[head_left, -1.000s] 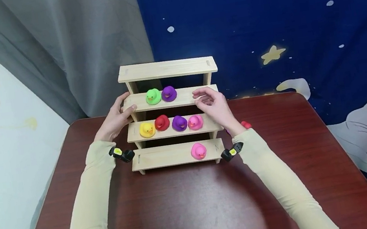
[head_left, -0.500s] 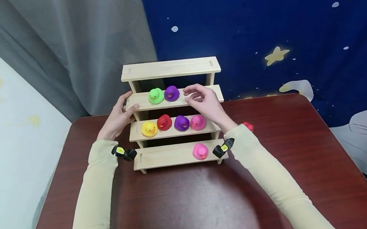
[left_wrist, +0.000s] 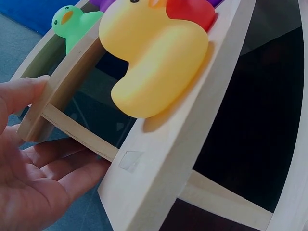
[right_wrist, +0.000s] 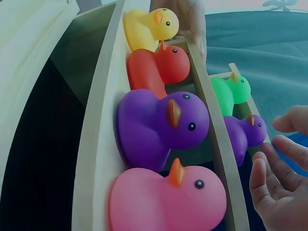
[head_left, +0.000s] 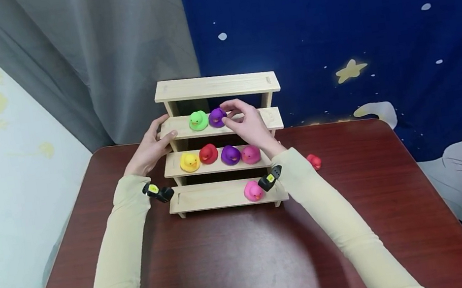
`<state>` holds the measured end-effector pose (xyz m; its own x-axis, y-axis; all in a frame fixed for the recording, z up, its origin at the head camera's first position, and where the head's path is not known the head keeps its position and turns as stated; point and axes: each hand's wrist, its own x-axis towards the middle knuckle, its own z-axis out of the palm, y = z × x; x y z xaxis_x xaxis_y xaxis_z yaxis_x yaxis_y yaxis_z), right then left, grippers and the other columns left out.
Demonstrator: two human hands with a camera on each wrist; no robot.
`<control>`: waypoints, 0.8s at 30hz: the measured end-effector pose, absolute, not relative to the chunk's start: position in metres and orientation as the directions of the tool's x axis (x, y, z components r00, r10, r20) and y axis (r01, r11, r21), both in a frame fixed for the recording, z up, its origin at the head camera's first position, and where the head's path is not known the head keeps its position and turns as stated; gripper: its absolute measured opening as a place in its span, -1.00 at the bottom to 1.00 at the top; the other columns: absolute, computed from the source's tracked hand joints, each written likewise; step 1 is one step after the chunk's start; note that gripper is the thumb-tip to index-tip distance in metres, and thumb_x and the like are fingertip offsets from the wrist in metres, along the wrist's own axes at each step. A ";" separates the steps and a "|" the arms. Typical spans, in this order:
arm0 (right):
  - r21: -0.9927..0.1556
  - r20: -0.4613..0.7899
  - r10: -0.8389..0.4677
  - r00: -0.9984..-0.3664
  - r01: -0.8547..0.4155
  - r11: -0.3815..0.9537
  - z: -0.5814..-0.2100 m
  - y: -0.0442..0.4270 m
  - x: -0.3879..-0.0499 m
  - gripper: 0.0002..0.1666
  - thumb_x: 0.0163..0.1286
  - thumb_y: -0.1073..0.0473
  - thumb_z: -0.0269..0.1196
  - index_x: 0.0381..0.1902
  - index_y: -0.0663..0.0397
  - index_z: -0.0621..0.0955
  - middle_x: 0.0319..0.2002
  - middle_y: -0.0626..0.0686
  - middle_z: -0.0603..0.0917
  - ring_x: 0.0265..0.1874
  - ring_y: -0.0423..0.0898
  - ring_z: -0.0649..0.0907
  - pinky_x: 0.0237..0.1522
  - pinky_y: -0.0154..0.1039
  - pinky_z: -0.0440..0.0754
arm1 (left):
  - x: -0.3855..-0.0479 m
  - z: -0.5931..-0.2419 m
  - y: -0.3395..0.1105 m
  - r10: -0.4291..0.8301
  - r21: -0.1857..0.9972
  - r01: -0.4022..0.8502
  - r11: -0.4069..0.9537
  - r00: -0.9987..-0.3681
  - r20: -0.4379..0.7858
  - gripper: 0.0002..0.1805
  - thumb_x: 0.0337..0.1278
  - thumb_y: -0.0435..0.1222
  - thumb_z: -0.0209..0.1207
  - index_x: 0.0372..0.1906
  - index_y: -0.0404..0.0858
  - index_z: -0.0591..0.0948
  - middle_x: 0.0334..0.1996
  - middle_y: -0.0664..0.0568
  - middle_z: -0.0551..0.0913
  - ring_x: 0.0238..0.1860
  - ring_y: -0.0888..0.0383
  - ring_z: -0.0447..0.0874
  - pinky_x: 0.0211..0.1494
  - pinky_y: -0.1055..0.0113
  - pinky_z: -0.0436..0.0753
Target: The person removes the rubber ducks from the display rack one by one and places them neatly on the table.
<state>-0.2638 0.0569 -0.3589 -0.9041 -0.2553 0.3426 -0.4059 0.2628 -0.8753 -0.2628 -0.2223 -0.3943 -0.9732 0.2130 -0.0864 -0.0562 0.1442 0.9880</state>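
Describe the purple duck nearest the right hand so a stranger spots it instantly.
Find the stepped wooden rack, then its second shelf from the top. Beside the right hand sits the purple duck; unlike the other purple duck, a shelf lower, it sits next to the green duck.

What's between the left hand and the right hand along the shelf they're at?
From left hand to right hand: green duck, then purple duck. The head view shows it.
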 end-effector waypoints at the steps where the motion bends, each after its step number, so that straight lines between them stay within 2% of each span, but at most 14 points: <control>1: -0.870 0.347 -0.254 -0.903 -0.411 0.273 -0.359 0.056 -0.265 -0.64 0.30 0.34 0.28 0.06 0.23 0.58 -0.03 0.10 0.62 -0.13 -0.05 0.59 -0.09 -0.23 0.58 | -0.263 -0.395 -0.222 0.212 0.988 -0.055 0.144 -0.974 -0.085 -0.25 0.40 -0.32 0.07 0.53 -0.07 -0.02 0.31 -0.40 0.18 0.32 -0.22 0.22 0.31 -0.21 0.15; 6: -0.838 0.347 -0.256 -0.902 -0.421 0.347 -0.362 0.049 -0.271 -0.56 0.29 0.27 0.32 0.13 0.23 0.55 -0.01 0.13 0.55 -0.11 -0.05 0.57 -0.08 -0.27 0.55 | -0.262 -0.396 -0.223 0.213 0.989 -0.047 0.140 -0.974 -0.076 -0.25 0.40 -0.32 0.07 0.53 -0.06 -0.02 0.32 -0.40 0.17 0.32 -0.23 0.22 0.30 -0.22 0.16; 10: -0.814 0.351 -0.254 -0.901 -0.428 0.393 -0.366 0.045 -0.275 -0.51 0.28 0.21 0.35 0.15 0.22 0.53 0.00 0.12 0.56 -0.11 -0.06 0.56 -0.12 -0.31 0.52 | -0.262 -0.395 -0.222 0.210 0.989 -0.049 0.138 -0.975 -0.078 -0.25 0.40 -0.32 0.07 0.53 -0.05 -0.03 0.31 -0.41 0.17 0.32 -0.23 0.23 0.30 -0.22 0.16; 24: -0.799 0.417 -0.180 -0.891 -0.454 0.395 -0.373 0.045 -0.274 -0.62 0.21 0.19 0.40 -0.04 0.21 0.63 -0.21 0.08 0.61 -0.18 -0.06 0.53 -0.24 -0.29 0.50 | -0.263 -0.396 -0.221 0.199 0.989 -0.057 0.137 -0.976 -0.084 -0.25 0.40 -0.30 0.07 0.53 -0.04 -0.02 0.33 -0.38 0.18 0.32 -0.21 0.24 0.30 -0.20 0.18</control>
